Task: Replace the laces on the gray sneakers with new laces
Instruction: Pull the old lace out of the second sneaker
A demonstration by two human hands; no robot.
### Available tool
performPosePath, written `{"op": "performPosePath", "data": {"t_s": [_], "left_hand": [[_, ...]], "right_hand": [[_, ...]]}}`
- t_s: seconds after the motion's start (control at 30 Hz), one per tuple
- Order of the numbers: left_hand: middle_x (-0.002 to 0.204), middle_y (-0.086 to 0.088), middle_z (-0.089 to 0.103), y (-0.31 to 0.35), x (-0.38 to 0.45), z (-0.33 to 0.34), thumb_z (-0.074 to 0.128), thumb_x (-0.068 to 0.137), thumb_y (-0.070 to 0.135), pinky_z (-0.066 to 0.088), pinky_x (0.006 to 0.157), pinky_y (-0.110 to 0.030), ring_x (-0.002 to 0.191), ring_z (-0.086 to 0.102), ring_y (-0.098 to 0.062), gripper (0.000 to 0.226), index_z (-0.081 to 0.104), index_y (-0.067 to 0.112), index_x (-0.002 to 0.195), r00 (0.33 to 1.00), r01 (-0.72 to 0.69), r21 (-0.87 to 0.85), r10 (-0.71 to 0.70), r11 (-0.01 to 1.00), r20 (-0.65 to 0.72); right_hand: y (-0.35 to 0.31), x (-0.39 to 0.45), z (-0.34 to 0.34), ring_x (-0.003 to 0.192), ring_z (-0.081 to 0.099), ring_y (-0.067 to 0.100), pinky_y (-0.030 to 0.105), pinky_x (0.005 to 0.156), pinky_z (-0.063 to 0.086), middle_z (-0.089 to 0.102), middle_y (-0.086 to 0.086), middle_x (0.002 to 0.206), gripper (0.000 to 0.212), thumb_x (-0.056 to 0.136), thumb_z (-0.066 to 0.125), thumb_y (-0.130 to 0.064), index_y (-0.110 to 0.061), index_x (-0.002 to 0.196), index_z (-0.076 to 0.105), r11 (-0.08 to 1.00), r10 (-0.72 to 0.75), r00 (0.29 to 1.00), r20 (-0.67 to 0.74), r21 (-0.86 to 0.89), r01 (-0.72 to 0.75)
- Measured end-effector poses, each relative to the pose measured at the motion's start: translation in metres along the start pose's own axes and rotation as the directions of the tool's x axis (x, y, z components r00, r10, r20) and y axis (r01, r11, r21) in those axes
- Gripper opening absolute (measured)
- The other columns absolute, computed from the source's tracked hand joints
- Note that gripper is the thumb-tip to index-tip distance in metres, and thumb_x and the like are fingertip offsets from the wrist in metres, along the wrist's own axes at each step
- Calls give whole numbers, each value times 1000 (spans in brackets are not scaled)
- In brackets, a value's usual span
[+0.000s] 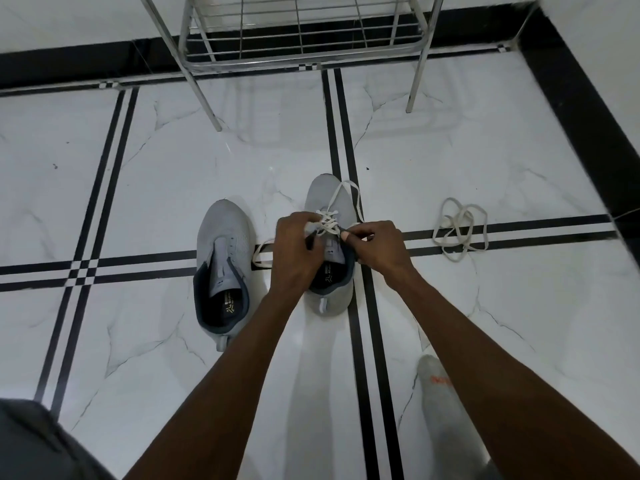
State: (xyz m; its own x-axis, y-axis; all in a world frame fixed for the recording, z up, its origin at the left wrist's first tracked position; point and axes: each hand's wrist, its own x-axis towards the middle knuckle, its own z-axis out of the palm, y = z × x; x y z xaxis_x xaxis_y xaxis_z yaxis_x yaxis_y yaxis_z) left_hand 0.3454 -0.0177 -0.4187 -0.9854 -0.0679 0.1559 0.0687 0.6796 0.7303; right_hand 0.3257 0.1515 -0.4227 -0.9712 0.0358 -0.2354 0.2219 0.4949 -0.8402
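While both hands work at 1 sneaker:
Left hand [297, 241]: grips right sneaker [329, 244].
Right hand [375, 244]: pinches white lace [328, 223].
Left sneaker [224, 268]: unlaced.

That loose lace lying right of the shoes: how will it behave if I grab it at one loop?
The loose lace lies in slack tangled loops, so it is probably floppy and will trail. It looks thin and flat, likely very light. On the glossy floor it may slide rather than catch.

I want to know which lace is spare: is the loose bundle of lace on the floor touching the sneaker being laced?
Apart. The head view shows bare floor tile between the loose lace bundle and the sneaker being laced.
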Motion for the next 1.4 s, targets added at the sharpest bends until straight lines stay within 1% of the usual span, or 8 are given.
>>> {"op": "performPosePath", "data": {"t_s": [0.23, 0.43, 0.53, 0.7, 0.93, 1.17, 1.3, 1.4], "left_hand": [[92, -3, 78, 1, 11, 18, 73, 88, 14, 53, 83, -41, 86, 66, -24, 9, 81, 16, 91, 990, -136, 162, 127, 977, 64], [88, 3, 71, -14, 14, -2, 66, 89, 13, 54, 84, -40, 87, 64, -12, 5, 71, 14, 89, 937, 228, -128, -254, 965, -241], [109, 0, 68, -4, 9, 0, 69, 88, 14, 44, 94, -28, 106, 55, -16, 20, 69, 15, 108, 994, 28, -11, -29, 1000, -107], [91, -1, 78, -1, 13, 18, 70, 88, 15, 54, 86, -49, 87, 68, -25, 11, 80, 19, 91, 986, -133, 179, 113, 975, 119], [94, -3, 72, -18, 23, -9, 62, 87, 9, 53, 87, -44, 92, 64, -20, 12, 72, 10, 94, 893, 263, -76, -273, 962, -357], [104, 1, 74, 2, 3, 17, 68, 89, 17, 28, 81, -32, 104, 57, -26, 11, 76, 19, 96, 989, -133, 300, 105, 945, 109], [91, -2, 73, 2, 3, 18, 67, 92, 14, 32, 77, -33, 94, 57, -20, 10, 74, 13, 85, 999, -44, 238, 50, 970, -21], [91, -4, 74, -13, 15, -2, 65, 91, 14, 51, 82, -32, 84, 61, -7, 12, 75, 9, 89, 908, 275, -65, -282, 959, -310]], "right_hand": [[-2, -2, -6, 77, 72, 21, 47, 74, 62, 76, 3, 81, 13, 87, 73, -24, -14, 91, 81, 990, 112, 994, 7, 80, -112], [-5, -5, -9, 77, 71, 16, 45, 75, 62, 76, -1, 78, 11, 85, 75, -25, -16, 88, 82, 986, 137, 991, -9, 96, -136], [-8, -6, -6, 72, 70, 14, 44, 73, 62, 75, -2, 74, 12, 85, 74, -25, -16, 85, 82, 991, 112, 994, -4, 77, -111], [-8, -7, -4, 71, 70, 12, 41, 74, 62, 76, -2, 76, 14, 87, 72, -27, -17, 87, 82, 996, 88, 996, 4, 28, -88], [-6, -9, -9, 75, 71, 23, 47, 70, 61, 75, 3, 74, 15, 85, 73, -26, -14, 83, 81, 992, 117, 993, -17, 46, -116], [-11, -10, -5, 72, 70, 14, 34, 73, 62, 77, 1, 78, 15, 87, 71, -25, -15, 88, 82, 997, 71, 997, -5, -2, -71], [-9, -11, -6, 73, 71, 18, 40, 72, 62, 76, 1, 75, 14, 86, 72, -24, -15, 85, 82, 995, 94, 995, -9, 22, -94], [-7, -11, -8, 70, 71, 20, 46, 68, 62, 73, 0, 69, 12, 84, 72, -23, -16, 81, 81, 990, 132, 991, -22, 55, -130]]}}
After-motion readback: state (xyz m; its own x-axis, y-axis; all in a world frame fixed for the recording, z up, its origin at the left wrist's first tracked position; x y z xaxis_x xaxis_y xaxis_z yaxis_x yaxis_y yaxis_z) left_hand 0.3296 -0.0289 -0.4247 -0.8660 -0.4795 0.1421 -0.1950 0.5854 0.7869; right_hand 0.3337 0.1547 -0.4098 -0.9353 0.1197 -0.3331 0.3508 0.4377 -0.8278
